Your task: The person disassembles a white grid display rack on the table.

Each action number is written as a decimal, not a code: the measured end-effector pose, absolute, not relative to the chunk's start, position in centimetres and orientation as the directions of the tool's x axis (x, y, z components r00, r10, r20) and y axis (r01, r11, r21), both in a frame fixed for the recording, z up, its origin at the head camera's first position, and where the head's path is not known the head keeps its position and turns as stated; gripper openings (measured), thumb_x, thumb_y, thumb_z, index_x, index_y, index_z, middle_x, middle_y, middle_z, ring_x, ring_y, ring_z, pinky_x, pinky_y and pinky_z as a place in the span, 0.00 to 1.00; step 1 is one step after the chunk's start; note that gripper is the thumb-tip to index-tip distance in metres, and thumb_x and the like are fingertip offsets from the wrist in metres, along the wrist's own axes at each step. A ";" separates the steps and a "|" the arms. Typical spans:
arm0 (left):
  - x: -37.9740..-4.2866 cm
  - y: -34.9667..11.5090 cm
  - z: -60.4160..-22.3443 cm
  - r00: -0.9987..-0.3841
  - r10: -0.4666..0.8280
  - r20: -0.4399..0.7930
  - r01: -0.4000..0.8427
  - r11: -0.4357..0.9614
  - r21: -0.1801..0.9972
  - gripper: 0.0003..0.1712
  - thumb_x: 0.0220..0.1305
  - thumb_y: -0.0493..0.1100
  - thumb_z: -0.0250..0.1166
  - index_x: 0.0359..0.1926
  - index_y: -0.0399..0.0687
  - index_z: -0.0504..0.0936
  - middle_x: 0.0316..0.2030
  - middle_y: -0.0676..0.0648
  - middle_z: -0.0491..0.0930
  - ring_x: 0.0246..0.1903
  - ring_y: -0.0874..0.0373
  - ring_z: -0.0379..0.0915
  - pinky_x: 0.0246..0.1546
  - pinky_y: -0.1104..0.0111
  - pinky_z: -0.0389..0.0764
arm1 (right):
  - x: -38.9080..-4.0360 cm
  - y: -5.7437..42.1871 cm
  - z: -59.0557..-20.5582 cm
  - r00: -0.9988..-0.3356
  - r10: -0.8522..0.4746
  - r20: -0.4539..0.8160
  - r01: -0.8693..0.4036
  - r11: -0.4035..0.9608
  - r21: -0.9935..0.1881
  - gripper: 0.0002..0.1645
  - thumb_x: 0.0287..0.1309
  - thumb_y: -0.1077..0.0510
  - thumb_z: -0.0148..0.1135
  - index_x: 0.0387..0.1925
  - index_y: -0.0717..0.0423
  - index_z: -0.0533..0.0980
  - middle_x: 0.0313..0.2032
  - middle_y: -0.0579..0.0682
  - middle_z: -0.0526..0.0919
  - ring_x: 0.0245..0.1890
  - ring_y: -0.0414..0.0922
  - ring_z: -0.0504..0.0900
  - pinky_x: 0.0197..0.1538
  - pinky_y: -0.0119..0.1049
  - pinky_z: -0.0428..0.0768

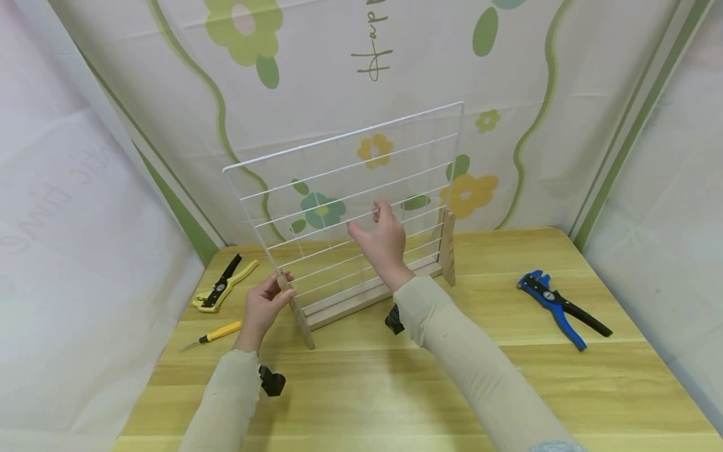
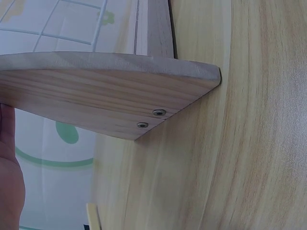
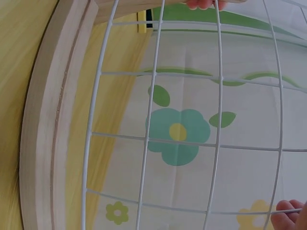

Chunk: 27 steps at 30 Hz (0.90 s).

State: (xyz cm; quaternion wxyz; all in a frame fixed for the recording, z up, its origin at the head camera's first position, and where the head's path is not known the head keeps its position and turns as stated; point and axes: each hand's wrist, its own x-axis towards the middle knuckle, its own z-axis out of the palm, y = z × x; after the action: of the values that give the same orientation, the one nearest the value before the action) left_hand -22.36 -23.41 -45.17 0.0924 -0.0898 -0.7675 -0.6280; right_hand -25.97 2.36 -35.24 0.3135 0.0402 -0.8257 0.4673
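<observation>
A white wire grid panel stands upright, leaning back, in a wooden stand with a base bar and two side pieces. My left hand grips the upper part of the left side piece, thumb in front. Two metal bolt heads show low on that piece in the left wrist view. In front of the panel's middle, my right hand has its fingers curled around the wires. The right wrist view shows its fingertips behind a wire. The right side piece stands untouched.
At the left lie yellow-handled wire strippers and a yellow-handled screwdriver. Blue-and-black wire strippers lie on the right of the wooden table. A flower-printed curtain hangs close behind the panel.
</observation>
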 end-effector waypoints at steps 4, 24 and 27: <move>-22.1 -23.3 -44.8 -0.967 0.025 0.255 0.255 0.185 0.949 0.24 0.54 0.28 0.65 0.54 0.27 0.73 0.37 0.68 0.80 0.41 0.74 0.76 0.43 0.80 0.75 | -26.0 2.4 -34.9 -0.802 0.222 0.555 -0.364 0.555 -0.748 0.35 0.44 0.49 0.68 0.51 0.66 0.70 0.43 0.59 0.81 0.43 0.53 0.81 0.40 0.46 0.80; -21.8 -23.2 -44.4 -0.965 0.042 0.260 0.263 0.190 0.946 0.25 0.55 0.32 0.66 0.55 0.29 0.74 0.42 0.57 0.83 0.42 0.73 0.76 0.40 0.79 0.77 | -26.1 2.2 -34.1 -0.750 0.231 0.619 -0.394 0.596 -0.700 0.35 0.43 0.49 0.70 0.49 0.66 0.71 0.42 0.58 0.82 0.41 0.52 0.83 0.39 0.43 0.80; -22.2 -23.4 -45.0 -0.967 0.035 0.252 0.254 0.191 0.948 0.25 0.55 0.33 0.66 0.55 0.30 0.73 0.42 0.57 0.82 0.42 0.72 0.76 0.40 0.79 0.77 | -26.0 2.2 -33.9 -0.751 0.232 0.619 -0.392 0.597 -0.700 0.35 0.43 0.49 0.70 0.50 0.66 0.71 0.42 0.58 0.82 0.41 0.52 0.83 0.40 0.43 0.80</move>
State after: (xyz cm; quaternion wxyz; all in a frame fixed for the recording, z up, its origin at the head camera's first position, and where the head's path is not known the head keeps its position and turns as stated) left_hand -22.20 -23.44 -45.04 0.0871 -0.0940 -0.7669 -0.6289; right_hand -26.04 2.22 -33.90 0.3497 0.0486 -0.8222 0.4465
